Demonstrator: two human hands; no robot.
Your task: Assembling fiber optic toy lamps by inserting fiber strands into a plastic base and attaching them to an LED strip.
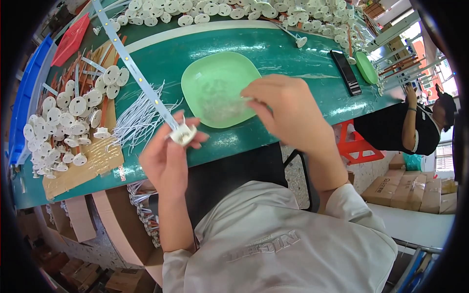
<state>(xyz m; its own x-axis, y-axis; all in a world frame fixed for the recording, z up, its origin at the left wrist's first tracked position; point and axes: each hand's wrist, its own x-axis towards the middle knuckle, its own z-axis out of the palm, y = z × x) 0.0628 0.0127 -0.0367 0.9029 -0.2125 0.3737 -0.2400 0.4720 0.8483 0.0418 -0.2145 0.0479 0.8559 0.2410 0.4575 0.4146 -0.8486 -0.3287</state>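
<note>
My left hand (168, 158) closes its thumb and fingers round a white plastic end cap (182, 135). From that cap a narrow LED strip (128, 62) with small yellow chips runs up and away to the far left. Over the right side of a light green bowl (219, 62), my right hand (288, 105) is pinched together, its fingertips slightly blurred. Whatever lies between those fingertips is too small to make out. Inside the bowl is a pile of small, clear or greyish pieces (220, 105). A bundle of thin white wires (139, 119) lies left of the bowl, near my left hand.
White round-capped assemblies (73, 115) crowd cardboard (105, 163) at left, with more (210, 10) along the back. A red basket (71, 39) and blue bin (30, 97) stand far left. A black phone-like object (346, 73) lies right. Another person (405, 122) sits beyond.
</note>
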